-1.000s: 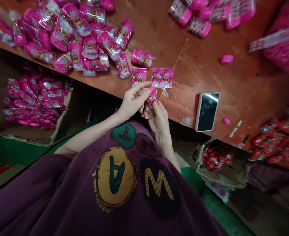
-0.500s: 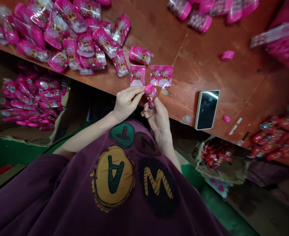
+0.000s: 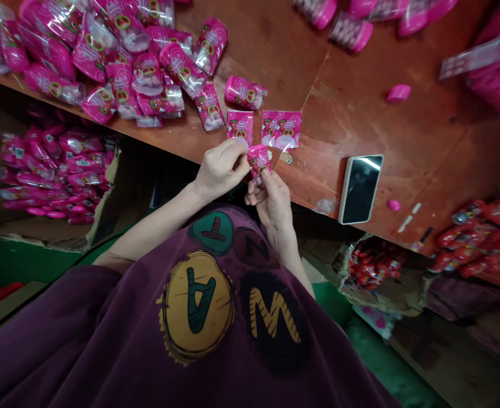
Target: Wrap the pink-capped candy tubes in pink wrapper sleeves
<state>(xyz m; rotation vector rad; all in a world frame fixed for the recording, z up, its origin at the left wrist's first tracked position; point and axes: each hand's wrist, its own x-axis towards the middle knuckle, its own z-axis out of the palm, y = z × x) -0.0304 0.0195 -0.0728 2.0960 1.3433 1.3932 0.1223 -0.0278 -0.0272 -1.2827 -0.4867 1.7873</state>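
Observation:
A small pink printed plastic sleeve (image 3: pixel 258 158) is held up between my two hands, over the front edge of the table. My left hand (image 3: pixel 222 170) is closed, thumb and forefinger pinching at the sleeve's left edge. From below, my right hand (image 3: pixel 273 198) grips its lower end between thumb and fingers. Just beyond lie flat pink sleeves, a single one (image 3: pixel 240 126) and a joined pair (image 3: pixel 281 129). Behind them a sleeved candy bottle (image 3: pixel 245 92) rests on its side.
A heap of sleeved candy bottles (image 3: pixel 125 85) covers the table's left. A phone (image 3: pixel 361 190) and a pink cap (image 3: pixel 399 93) lie to the right. Unsleeved bottles (image 3: pixel 351 32) lie at the back. Below the edge stands a carton (image 3: pixel 105 198) of pink bottles; red packs (image 3: pixel 479 238) are far right.
The sleeve has turned and now looks flatter and wider towards me. My left hand's fingers have curled in closer at its edge. The view has shifted slightly.

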